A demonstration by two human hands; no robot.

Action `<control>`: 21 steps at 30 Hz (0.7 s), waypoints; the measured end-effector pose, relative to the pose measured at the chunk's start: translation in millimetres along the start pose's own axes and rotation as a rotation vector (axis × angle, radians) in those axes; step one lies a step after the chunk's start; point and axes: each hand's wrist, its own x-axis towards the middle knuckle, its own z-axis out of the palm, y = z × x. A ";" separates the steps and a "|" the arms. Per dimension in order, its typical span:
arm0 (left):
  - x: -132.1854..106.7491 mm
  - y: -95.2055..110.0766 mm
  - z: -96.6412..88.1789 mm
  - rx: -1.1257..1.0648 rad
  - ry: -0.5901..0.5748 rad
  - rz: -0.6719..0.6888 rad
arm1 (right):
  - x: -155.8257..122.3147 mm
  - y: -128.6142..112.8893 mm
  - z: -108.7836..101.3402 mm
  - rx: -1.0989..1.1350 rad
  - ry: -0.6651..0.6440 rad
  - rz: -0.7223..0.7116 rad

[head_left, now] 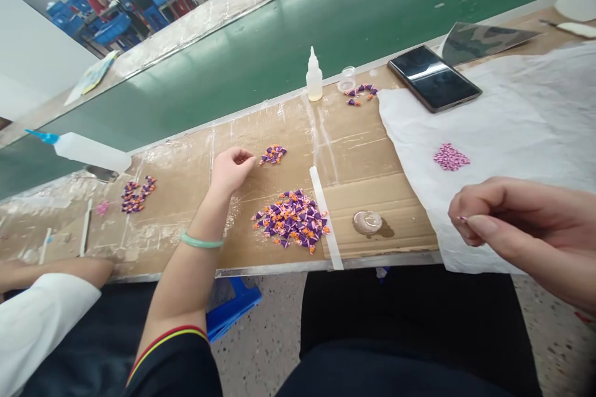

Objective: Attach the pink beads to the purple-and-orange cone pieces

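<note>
My left hand (pixel 233 169), with a pale green bangle on its wrist, is closed in a pinch beside a small cluster of purple, orange and pink pieces (pixel 273 154). What its fingertips hold, if anything, is hidden. A larger heap of the same pieces (pixel 293 220) lies nearer to me on the cardboard. At the right, my right hand (pixel 516 229) pinches a tiny pink piece (pixel 463 219) between thumb and finger, above white paper (pixel 414 155). On that paper lies a pile of tiny pink pieces (pixel 451 157). A small clear dish (pixel 367 222) sits between the hands.
A dropper bottle (pixel 315 77) stands at the back near more purple pieces (pixel 365 90). A dark phone (pixel 434 77) rests on the paper. At left are a blue-tipped bottle (pixel 93 150), another purple pile (pixel 135 194) and a co-worker's arm (pixel 69 270). A green belt (pixel 279 37) runs behind.
</note>
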 end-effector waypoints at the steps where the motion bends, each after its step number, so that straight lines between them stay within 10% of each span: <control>1: -0.5 2.0 2.6 0.035 -0.008 -0.001 | -1.3 0.1 0.6 0.007 -0.039 -0.017; 11: -3.0 16.4 23.0 0.150 0.018 0.037 | -1.3 -11.0 -3.0 -0.013 -0.077 -0.102; 17: -45.8 32.1 -2.0 -0.367 0.038 0.004 | 27.1 -29.9 2.1 -0.104 -0.245 -0.350; 21: -92.5 38.3 -5.0 -0.829 -0.159 -0.100 | 47.2 -31.2 18.4 -0.311 -0.465 -0.452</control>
